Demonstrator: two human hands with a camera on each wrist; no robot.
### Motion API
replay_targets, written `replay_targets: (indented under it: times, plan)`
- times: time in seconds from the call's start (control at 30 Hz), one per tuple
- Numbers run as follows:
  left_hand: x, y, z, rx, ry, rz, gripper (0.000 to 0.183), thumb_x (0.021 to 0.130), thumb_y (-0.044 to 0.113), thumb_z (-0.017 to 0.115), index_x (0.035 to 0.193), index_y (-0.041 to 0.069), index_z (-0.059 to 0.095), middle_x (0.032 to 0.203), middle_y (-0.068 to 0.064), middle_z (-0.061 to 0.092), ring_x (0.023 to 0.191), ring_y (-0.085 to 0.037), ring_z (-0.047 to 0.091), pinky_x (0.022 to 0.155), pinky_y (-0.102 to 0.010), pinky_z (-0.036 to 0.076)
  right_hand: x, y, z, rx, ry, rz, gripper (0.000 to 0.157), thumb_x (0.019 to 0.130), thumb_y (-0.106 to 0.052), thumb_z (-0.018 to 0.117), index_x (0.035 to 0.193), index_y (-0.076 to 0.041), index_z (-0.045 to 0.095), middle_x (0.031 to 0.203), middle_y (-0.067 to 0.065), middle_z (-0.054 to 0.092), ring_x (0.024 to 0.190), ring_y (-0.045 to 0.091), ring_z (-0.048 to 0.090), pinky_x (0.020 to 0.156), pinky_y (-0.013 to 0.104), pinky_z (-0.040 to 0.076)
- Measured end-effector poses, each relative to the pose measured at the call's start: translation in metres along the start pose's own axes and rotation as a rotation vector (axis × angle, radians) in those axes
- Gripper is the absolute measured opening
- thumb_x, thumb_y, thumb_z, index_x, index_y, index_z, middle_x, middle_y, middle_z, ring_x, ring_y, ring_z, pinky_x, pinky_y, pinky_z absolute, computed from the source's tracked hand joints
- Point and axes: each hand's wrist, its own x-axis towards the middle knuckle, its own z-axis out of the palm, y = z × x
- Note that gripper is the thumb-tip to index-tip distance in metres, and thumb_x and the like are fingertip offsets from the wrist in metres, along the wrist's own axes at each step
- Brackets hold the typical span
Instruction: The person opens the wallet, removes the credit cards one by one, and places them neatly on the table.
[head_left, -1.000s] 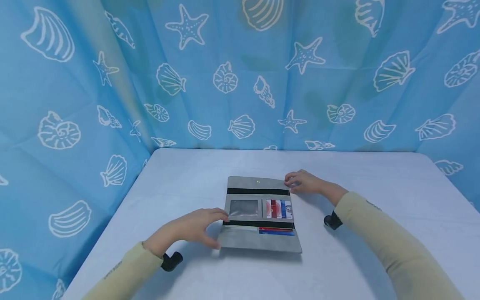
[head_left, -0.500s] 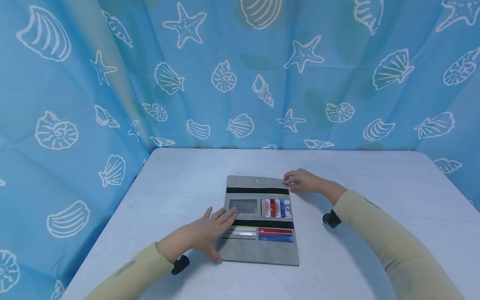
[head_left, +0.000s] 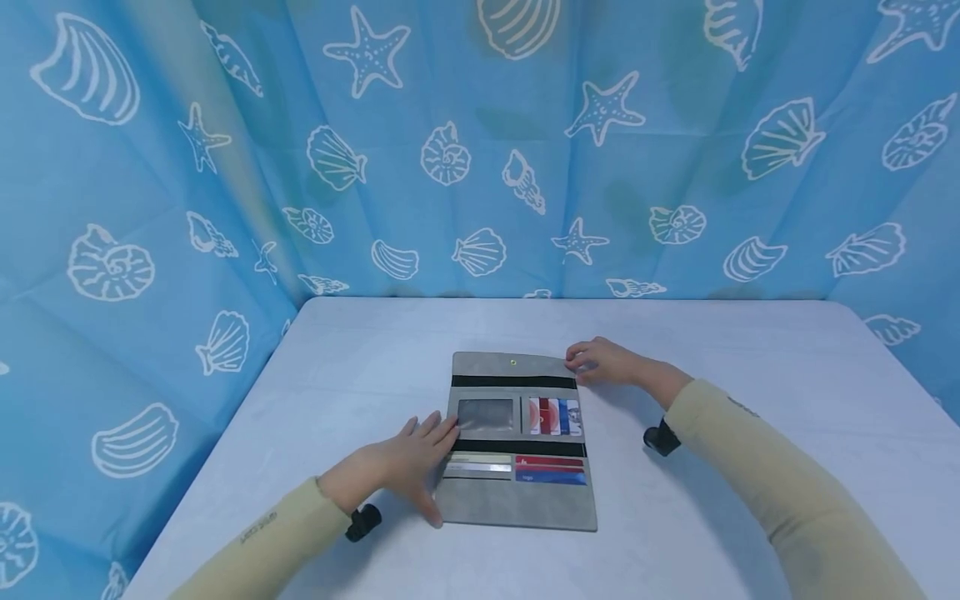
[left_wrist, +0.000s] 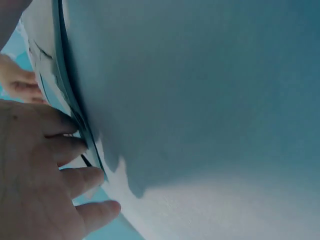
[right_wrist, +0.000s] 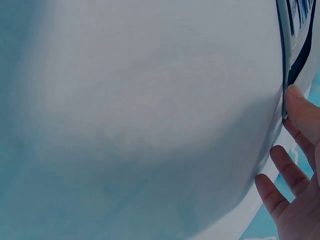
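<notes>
Wallet (head_left: 517,447), grey and unfolded into three panels, lies on the white-covered desk (head_left: 675,500) between two hands on my head-camera feed. Its near flap (head_left: 517,505), tilted up a second earlier, is now down. The left hand (head_left: 401,462), straight-fingered and grasping nothing, rests at the left edge, its fingertips drawn back from where they spread across the panels half a second ago. The right hand (head_left: 609,363) keeps its place at the far right corner. By my reading, the opening-out is complete or nearly so: the slotted cards (head_left: 550,470), the windowed cards (head_left: 555,417) and the clear window (head_left: 486,414) all lie exposed.

From the left wrist, I get what the head camera cannot give: the wallet's edge seen side-on, a dark line running along it beside the extended fingers. I cannot make out any cards here.

From the right wrist, I see the grip that the head view only suggests: thumb over the corner, a finger behind it, pinching the wallet, while two other fingers reach away from it. Whether that corner is raised, I cannot tell.
</notes>
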Motion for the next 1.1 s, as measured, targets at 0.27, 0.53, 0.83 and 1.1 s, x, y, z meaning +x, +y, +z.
replay_targets:
  times: [0.27, 0.53, 0.83, 1.1]
  plan:
    - [0.016, -0.018, -0.009, -0.058, 0.004, -0.032, 0.113, 0.064, 0.059, 0.072, 0.148, 0.011, 0.013, 0.155, -0.003, 0.006, 0.141, -0.030, -0.002, 0.113, -0.047, 0.003, -0.004, -0.002, 0.004, -0.050, 0.009, -0.006, 0.039, 0.089, -0.022, 0.060, 0.124, -0.005, 0.057, 0.134, 0.014, 0.046, 0.123, 0.035, 0.037, 0.101, 0.050, 0.035]
    - [0.035, -0.032, -0.016, -0.037, 0.011, -0.031, 0.114, 0.064, 0.061, 0.072, 0.148, 0.013, 0.012, 0.155, -0.001, 0.005, 0.141, -0.032, -0.004, 0.113, -0.049, 0.002, -0.006, -0.004, 0.007, -0.078, 0.017, -0.019, 0.039, 0.089, -0.022, 0.059, 0.124, -0.005, 0.056, 0.135, 0.015, 0.045, 0.125, 0.036, 0.036, 0.102, 0.050, 0.033]
    - [0.048, -0.037, -0.026, -0.034, 0.101, -0.010, 0.105, 0.071, 0.057, 0.068, 0.148, 0.013, 0.014, 0.155, -0.004, 0.002, 0.140, -0.035, -0.008, 0.112, -0.051, 0.001, -0.010, -0.004, 0.008, -0.113, 0.034, -0.051, 0.039, 0.090, -0.022, 0.058, 0.124, -0.003, 0.056, 0.135, 0.016, 0.045, 0.124, 0.037, 0.037, 0.101, 0.050, 0.034]
    - [0.061, -0.040, -0.032, -0.044, 0.225, 0.017, 0.094, 0.078, 0.055, 0.063, 0.148, 0.012, 0.016, 0.155, -0.007, 0.003, 0.139, -0.040, -0.006, 0.110, -0.056, 0.004, -0.013, -0.006, 0.007, -0.114, 0.033, -0.042, 0.041, 0.090, -0.021, 0.058, 0.126, -0.002, 0.054, 0.136, 0.016, 0.044, 0.126, 0.037, 0.036, 0.102, 0.050, 0.033]
